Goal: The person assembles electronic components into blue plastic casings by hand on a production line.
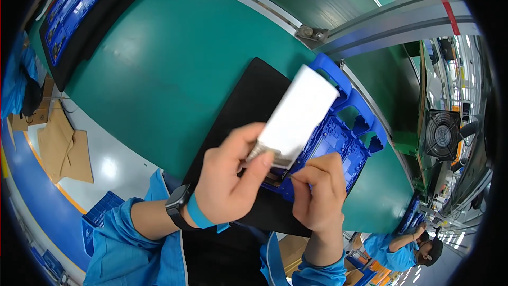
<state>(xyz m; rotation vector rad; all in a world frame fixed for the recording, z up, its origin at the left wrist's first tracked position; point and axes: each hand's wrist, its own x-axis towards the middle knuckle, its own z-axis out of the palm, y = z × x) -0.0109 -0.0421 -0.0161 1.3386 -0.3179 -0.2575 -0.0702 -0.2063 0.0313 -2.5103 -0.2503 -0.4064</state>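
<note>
- Green table (151,58) sweeps wide!
- Black mat (241,108) runs alongside the blue tray (344,145).
- Left hand (227,188) closes its thumb and fingers on one end of the white block (302,111).
- Right hand (320,193), fingertips pinched; can't tell if they're gripping anything.
- White block slants over mat and tray.
</note>
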